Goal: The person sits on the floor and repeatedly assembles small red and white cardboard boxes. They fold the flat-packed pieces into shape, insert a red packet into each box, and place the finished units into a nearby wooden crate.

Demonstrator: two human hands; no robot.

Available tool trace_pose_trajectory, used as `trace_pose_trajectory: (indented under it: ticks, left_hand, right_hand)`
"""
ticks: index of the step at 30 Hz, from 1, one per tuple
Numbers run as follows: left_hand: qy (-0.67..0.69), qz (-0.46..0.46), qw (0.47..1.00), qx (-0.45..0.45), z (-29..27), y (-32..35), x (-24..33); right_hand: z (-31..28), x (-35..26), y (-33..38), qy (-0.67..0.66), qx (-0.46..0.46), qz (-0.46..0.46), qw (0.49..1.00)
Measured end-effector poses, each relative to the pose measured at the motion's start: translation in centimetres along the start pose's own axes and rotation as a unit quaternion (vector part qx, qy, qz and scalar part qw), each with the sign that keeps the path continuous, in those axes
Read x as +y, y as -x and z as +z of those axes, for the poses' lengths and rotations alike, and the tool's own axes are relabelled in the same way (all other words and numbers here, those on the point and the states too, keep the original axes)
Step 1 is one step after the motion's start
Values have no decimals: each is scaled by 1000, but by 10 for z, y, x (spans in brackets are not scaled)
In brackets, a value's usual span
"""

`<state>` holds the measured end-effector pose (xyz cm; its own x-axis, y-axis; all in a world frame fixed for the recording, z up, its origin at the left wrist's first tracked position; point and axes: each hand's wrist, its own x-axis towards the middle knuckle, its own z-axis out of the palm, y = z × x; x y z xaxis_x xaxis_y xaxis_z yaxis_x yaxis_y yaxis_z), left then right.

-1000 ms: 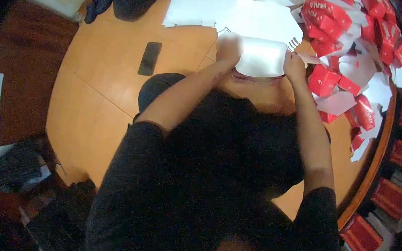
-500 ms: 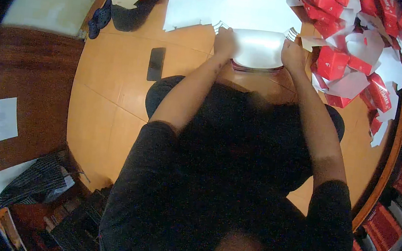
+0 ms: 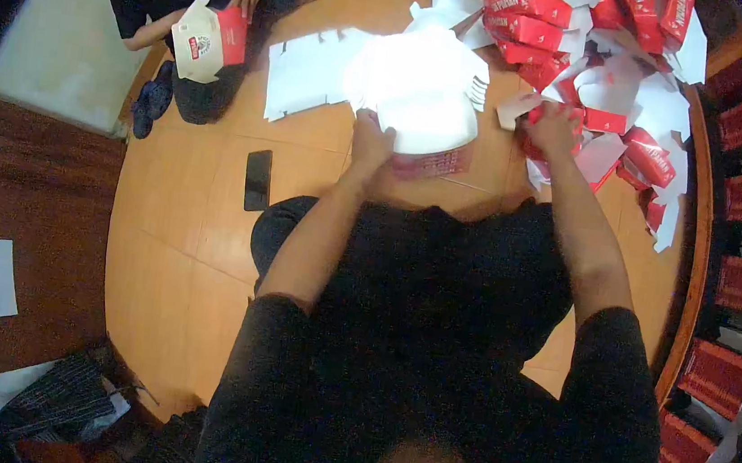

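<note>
On the floor before me lies a stack of flat white carton blanks (image 3: 427,127), with red printing showing along its near edge. My left hand (image 3: 372,146) is closed on the stack's left edge, thumb on top. Off to the right, my right hand (image 3: 553,131) rests over a partly folded red carton (image 3: 534,141) at the near edge of a pile, fingers curled onto it. That carton's pale flap (image 3: 517,110) sticks out to the left. The fingertips are partly blurred.
A heap of red and white cartons (image 3: 526,31) spreads at the far right, beside a wooden edge (image 3: 692,292). Another white blank (image 3: 311,70) lies left of the stack. A phone (image 3: 257,181) is on the floor. At the far left a co-worker holds a cream-and-red box (image 3: 209,43).
My right hand has left the stack's right edge and moved right onto the red carton. My left hand stays at the left edge. The view has shifted, showing more of the co-worker.
</note>
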<state>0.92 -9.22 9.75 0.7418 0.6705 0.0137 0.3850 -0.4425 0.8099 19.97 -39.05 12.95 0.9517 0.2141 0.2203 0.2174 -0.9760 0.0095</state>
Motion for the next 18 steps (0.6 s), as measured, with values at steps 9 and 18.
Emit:
trace_pose_trajectory:
  ticks: [9,18]
  left_hand:
    - [5,70,997,-9,-10,21,6]
    - [3,101,994,-30,5,21,9]
  right_hand:
    - [52,-25,-20,177,-11,-89,980]
    - [-45,121,-82,-237,210,-17,948]
